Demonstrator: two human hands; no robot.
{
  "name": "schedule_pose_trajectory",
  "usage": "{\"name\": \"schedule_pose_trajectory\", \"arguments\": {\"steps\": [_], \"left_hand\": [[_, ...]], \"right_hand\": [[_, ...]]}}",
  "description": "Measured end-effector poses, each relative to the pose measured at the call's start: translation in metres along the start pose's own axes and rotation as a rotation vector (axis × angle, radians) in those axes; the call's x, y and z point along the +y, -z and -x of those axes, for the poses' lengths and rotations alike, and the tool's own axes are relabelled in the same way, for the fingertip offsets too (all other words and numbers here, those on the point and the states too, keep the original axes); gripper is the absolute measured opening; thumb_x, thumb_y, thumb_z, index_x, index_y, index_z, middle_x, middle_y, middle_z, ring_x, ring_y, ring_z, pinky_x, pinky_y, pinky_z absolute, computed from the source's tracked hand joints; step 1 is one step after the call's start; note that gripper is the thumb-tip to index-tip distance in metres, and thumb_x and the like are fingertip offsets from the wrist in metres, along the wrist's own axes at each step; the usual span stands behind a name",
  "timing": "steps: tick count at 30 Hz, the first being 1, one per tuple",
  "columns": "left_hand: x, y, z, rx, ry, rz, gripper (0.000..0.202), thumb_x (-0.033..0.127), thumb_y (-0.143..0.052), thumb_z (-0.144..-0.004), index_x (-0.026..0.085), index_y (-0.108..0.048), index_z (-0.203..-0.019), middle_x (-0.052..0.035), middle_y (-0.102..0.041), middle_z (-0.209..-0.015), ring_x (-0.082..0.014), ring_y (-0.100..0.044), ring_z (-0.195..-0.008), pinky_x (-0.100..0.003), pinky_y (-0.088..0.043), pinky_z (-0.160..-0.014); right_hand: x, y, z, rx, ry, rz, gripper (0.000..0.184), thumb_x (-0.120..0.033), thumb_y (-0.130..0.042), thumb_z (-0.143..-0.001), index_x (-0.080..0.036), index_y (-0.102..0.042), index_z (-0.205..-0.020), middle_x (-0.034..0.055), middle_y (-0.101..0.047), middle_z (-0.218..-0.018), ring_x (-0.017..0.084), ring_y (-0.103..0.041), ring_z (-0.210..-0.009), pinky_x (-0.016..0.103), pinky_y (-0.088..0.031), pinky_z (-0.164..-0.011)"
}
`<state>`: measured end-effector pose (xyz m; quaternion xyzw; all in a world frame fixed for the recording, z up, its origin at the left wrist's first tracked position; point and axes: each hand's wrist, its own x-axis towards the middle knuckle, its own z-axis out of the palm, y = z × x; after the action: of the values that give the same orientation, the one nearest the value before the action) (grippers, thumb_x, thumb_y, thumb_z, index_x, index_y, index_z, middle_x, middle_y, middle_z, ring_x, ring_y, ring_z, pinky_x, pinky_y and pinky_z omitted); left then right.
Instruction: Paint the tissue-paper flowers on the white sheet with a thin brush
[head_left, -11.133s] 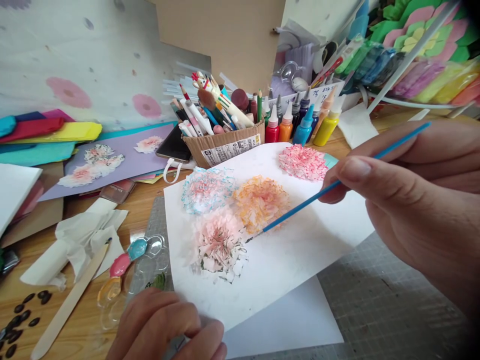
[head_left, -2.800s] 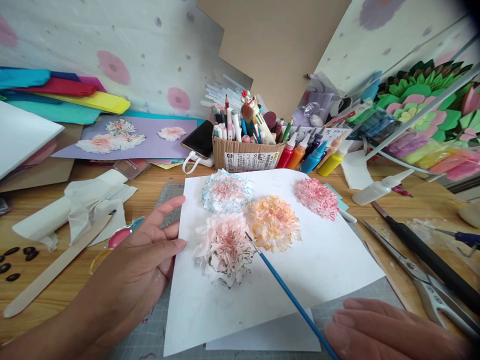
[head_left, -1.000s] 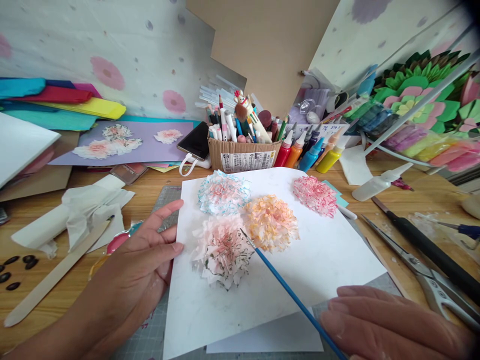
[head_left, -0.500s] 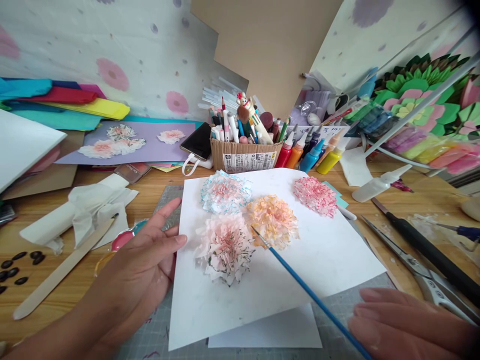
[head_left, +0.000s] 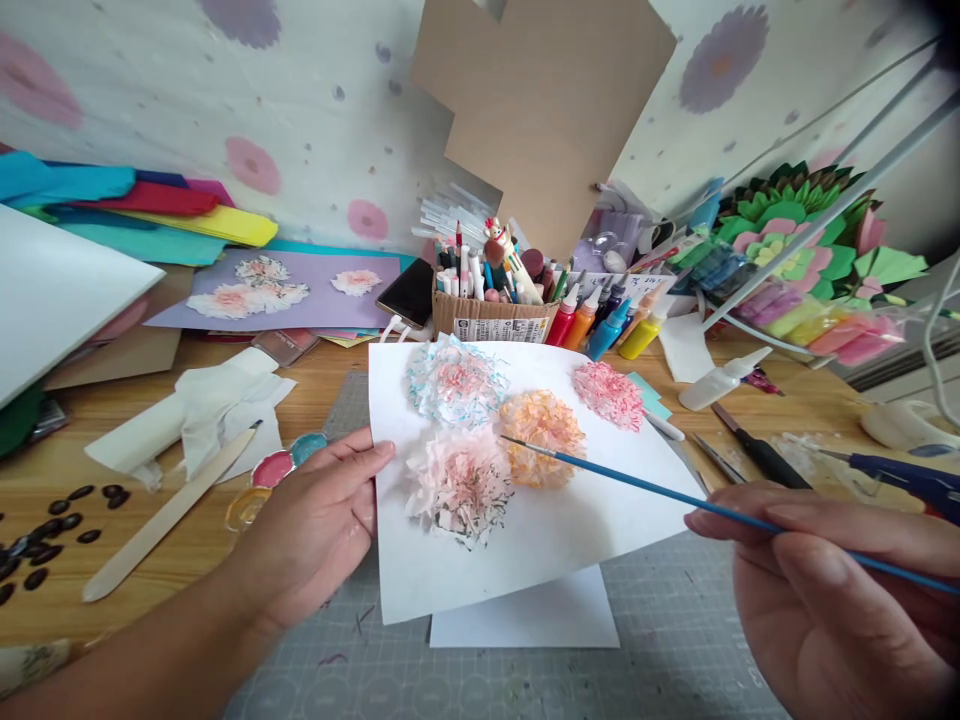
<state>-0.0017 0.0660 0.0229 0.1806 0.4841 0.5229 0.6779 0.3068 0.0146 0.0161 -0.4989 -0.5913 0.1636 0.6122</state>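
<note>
My left hand [head_left: 322, 525] grips the left edge of a white sheet [head_left: 585, 515] and lifts it off the cutting mat [head_left: 675, 650]. Several tissue-paper flowers sit on the sheet: a blue-edged one [head_left: 454, 380], an orange one [head_left: 541, 424], a pale pink one [head_left: 461, 480] and a red-pink one [head_left: 607, 392]. My right hand [head_left: 840, 600] pinches a thin blue paintbrush [head_left: 645, 482] whose tip hovers just above the orange flower.
A cardboard box of pens and brushes [head_left: 491, 300] and paint bottles [head_left: 600, 320] stand behind the sheet. A paint palette [head_left: 274, 475], wooden stick [head_left: 169, 515], crumpled tissue [head_left: 202, 410] and dark beads [head_left: 45, 525] lie left. Scissors [head_left: 750, 455], a glue bottle [head_left: 720, 378] and a glue gun [head_left: 911, 478] lie right.
My right hand rose into view and levelled the brush, its tip moving from the pink flower's edge to over the orange flower. My left hand closed on the sheet's edge. The view pulled back.
</note>
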Motion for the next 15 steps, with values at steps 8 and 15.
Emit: {"name": "schedule_pose_trajectory", "arguments": {"steps": [8,15], "left_hand": [[0.003,-0.002,0.007,-0.187,-0.057,-0.037,0.033,0.023,-0.070,-0.083,0.020,-0.064,-0.115,-0.0088,-0.073,-0.104,-0.0258,-0.070,-0.092,-0.033,-0.059,-0.076],[0.003,-0.004,0.008,-0.192,-0.116,-0.074,0.034,0.025,-0.073,-0.080,0.019,-0.067,-0.113,-0.0086,-0.074,-0.101,-0.0257,-0.070,-0.090,-0.035,-0.057,-0.080]], "right_hand": [[-0.016,-0.016,-0.007,-0.091,-0.137,-0.182,0.017,-0.015,-0.072,-0.077,-0.025,-0.071,-0.092,0.0008,-0.072,-0.088,0.017,-0.070,-0.079,0.021,-0.061,-0.070],[-0.009,-0.017,-0.006,-0.126,-0.212,-0.146,0.015,-0.023,-0.076,-0.075,-0.026,-0.072,-0.089,0.0021,-0.072,-0.089,0.018,-0.070,-0.080,0.019,-0.061,-0.064]]}}
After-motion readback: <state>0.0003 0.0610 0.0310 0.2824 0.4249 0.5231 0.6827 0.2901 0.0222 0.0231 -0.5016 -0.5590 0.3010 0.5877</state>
